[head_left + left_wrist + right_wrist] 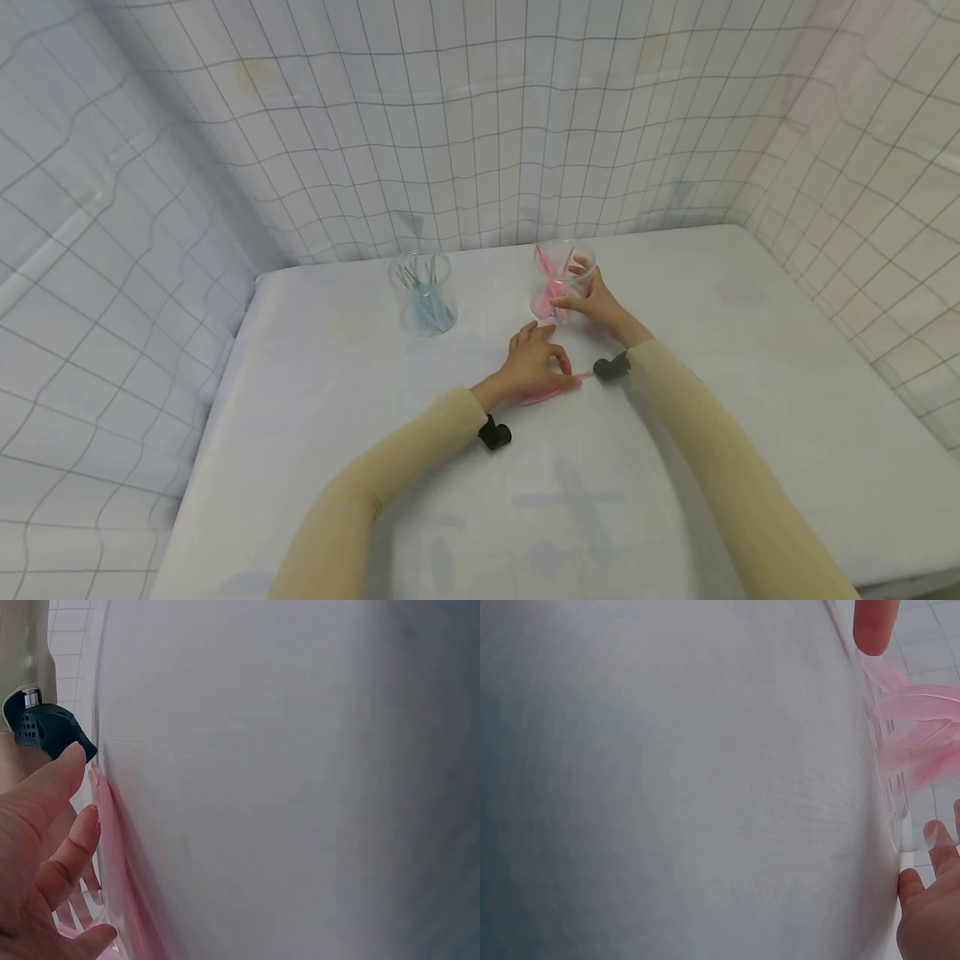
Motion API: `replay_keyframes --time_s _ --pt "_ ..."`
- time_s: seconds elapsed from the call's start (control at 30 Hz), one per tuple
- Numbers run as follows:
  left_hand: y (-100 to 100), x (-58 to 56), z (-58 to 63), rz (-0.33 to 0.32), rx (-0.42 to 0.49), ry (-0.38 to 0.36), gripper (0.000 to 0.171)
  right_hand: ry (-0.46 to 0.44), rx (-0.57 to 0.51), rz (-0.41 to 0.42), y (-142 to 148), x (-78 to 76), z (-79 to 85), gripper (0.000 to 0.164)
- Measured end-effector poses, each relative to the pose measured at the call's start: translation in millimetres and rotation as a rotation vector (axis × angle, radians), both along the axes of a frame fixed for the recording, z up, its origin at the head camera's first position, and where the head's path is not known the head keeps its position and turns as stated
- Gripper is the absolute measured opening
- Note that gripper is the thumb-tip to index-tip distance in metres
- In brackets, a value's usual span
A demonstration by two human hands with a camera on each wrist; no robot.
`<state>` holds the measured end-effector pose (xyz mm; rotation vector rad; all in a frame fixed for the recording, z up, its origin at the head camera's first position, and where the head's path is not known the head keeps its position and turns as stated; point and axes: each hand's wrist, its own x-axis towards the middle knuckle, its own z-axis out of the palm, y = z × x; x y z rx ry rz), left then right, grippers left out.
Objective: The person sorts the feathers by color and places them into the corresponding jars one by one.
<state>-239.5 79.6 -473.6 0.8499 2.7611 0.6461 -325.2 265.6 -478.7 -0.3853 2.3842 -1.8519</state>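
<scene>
My right hand (598,305) holds a clear cup (577,286) from its right side, with the thumb across the front and the fingers round behind. Several pink feathers (550,293) stand in that cup, and they show again (922,724) in the right wrist view. Nearer to me, a loose pink feather (542,397) lies on the table under my left hand (528,362). Thumb and index finger of this hand are at the feather's thin end; the left wrist view shows a gap between them, with the feather (120,855) running alongside.
A second clear cup (401,308) with blue feathers (431,307) stands to the left on the white table (315,433). Gridded white curtains (480,117) hang behind and at both sides. Dark wrist cameras (495,433) sit below the sleeves.
</scene>
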Motion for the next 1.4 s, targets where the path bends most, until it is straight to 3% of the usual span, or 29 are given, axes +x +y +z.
replay_keyframes --time_s 0.17,0.43,0.63,0.77,1.0,1.13,1.4 --pt "0.2 1.7 -0.9 -0.021 -0.021 -0.003 0.024 0.033 -0.004 0.008 -0.5 1.0 -2.1 0.096" --pt "0.0 0.4 -0.2 -0.011 -0.04 0.004 0.022 -0.014 -0.021 0.013 -0.6 -2.0 -0.6 0.092" --pt "-2.5 -2.3 -4.5 0.018 0.006 -0.029 0.021 -0.033 -0.036 0.025 -4.4 8.7 16.0 0.092" --pt "-5.1 -2.9 -5.3 0.041 0.056 -0.062 0.021 -0.029 -0.047 0.032 -5.4 13.5 21.3 0.092" --pt "-11.9 -5.3 -0.8 0.071 0.175 -0.079 0.022 -0.028 -0.028 0.008 -0.2 0.2 -0.1 0.094" --pt "-16.2 -9.4 3.7 0.107 0.24 -0.059 0.025 -0.011 -0.008 -0.002 -0.1 -1.1 -3.8 0.093" --pt "-26.5 -18.2 17.1 0.245 0.444 0.042 0.023 -0.035 -0.024 0.018 -6.9 17.8 24.0 0.092"
